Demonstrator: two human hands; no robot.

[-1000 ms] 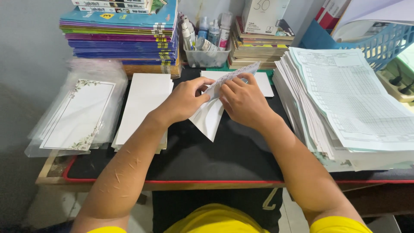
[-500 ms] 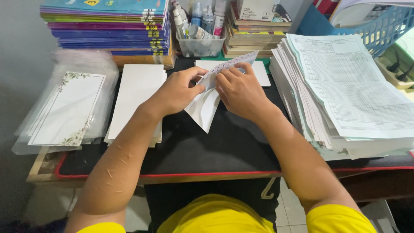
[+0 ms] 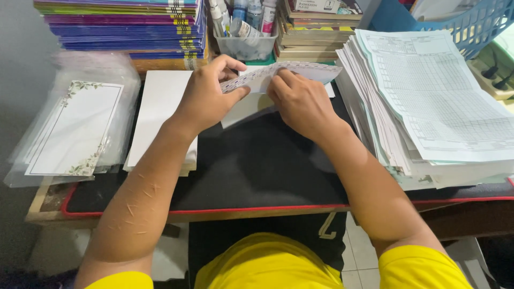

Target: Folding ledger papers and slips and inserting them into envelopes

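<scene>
So both hands on the slip [image 3: 278, 72] rn, held just above the surface [image 3: 257, 160]. Left hand [image 3: 206, 96] fingers pinch its left end, right hand [image 3: 300, 101] fingers clamp the middle. White envelope [image 3: 243, 109] sits right under the fingers, envelope stack [image 3: 160, 107] left of them.

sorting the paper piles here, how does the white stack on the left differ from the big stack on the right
The white stack is narrow, blank and fairly low; the big stack of printed sheets is wider, much taller and covered with fine grid tables. The white stack's edges sit square, while the printed sheets are fanned unevenly, with pale green edges showing. The left arm crosses over the white stack; nothing covers the printed sheets. Both lie flat on the black desk mat.
</scene>
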